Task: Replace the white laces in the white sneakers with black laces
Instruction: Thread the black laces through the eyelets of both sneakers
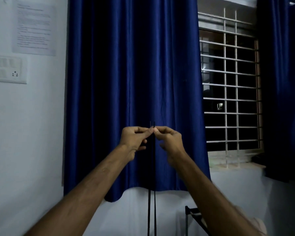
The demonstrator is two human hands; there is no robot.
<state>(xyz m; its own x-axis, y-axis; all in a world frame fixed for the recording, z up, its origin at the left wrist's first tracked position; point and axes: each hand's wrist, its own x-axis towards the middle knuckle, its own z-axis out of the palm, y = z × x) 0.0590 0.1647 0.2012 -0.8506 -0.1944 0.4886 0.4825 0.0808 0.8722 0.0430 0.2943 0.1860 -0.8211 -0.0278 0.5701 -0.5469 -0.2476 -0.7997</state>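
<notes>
Head view: both arms are raised at centre frame, before a blue curtain (131, 74).
Left hand (134, 139): thumb and forefinger pinch the lace (155, 212) near its tips.
Right hand (168, 139): pinches the same spot, fingertips meeting the left's.
Lace: two black strands hang straight to the bottom edge; short tips poke above the fingers.
Right of frame: barred window (230, 86).
Upper left: paper (34, 28), switchboard (7, 68).

Open air left toward the wall (32, 133). Down the middle, black laces (149, 210) dangling; blue curtain (126, 65) behind, dark rack (192, 213) low right.
</notes>
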